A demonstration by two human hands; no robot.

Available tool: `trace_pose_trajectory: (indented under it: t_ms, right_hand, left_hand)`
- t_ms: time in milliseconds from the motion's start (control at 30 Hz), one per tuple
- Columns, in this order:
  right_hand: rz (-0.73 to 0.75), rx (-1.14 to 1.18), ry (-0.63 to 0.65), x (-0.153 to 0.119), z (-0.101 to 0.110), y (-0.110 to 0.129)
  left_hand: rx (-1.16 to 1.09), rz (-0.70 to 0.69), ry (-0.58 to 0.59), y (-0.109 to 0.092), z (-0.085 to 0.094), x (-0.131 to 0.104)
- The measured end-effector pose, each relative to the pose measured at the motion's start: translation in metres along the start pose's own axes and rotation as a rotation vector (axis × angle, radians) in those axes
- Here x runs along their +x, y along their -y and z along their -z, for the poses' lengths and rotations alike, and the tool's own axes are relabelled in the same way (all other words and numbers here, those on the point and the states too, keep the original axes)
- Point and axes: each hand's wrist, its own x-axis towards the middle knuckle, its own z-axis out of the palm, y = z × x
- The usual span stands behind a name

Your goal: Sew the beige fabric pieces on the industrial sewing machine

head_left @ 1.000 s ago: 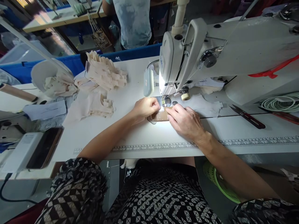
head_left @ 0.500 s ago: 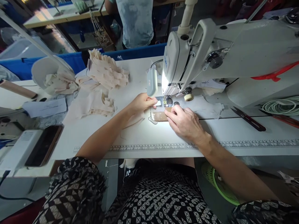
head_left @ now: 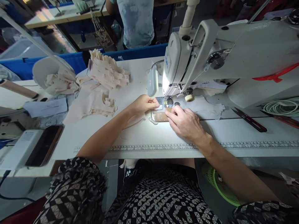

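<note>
At the near side of the sewing machine [head_left: 174,57]: one small white piece [head_left: 160,107], brightly lit, material unclear, pinched between thumb and fingers of the left hand [head_left: 144,103]. To its right: right hand [head_left: 185,120], fingers bent, tips on a brown plate [head_left: 159,117], glossy, pale-flecked, left end rounded; whether anything is gripped there, cannot tell.

Black-and-white geometric-print top [head_left: 149,196], ruffled sleeves [head_left: 80,186], possibly dark shorts [head_left: 188,170] beneath
</note>
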Motion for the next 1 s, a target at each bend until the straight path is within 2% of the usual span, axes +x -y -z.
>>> trace_pose_trajectory:
  t_ms: [133,300,600,1000]
  right_hand:
    - [0.002,-0.007,0.001,0.0,0.0,0.0]
    - [0.006,-0.003,-0.004,0.001,-0.001,0.0]
    - [0.009,0.0,-0.019,0.001,-0.001,0.001]
    - [-0.044,0.02,-0.065,-0.001,0.0,-0.001]
  left_hand:
    - [0.043,-0.006,0.011,0.001,-0.001,0.001]
    - [0.147,0.022,-0.056,-0.002,-0.009,-0.001]
    - [0.44,0.113,-0.206,-0.026,-0.029,-0.017]
    - [0.52,0.139,-0.226,-0.026,-0.034,-0.012]
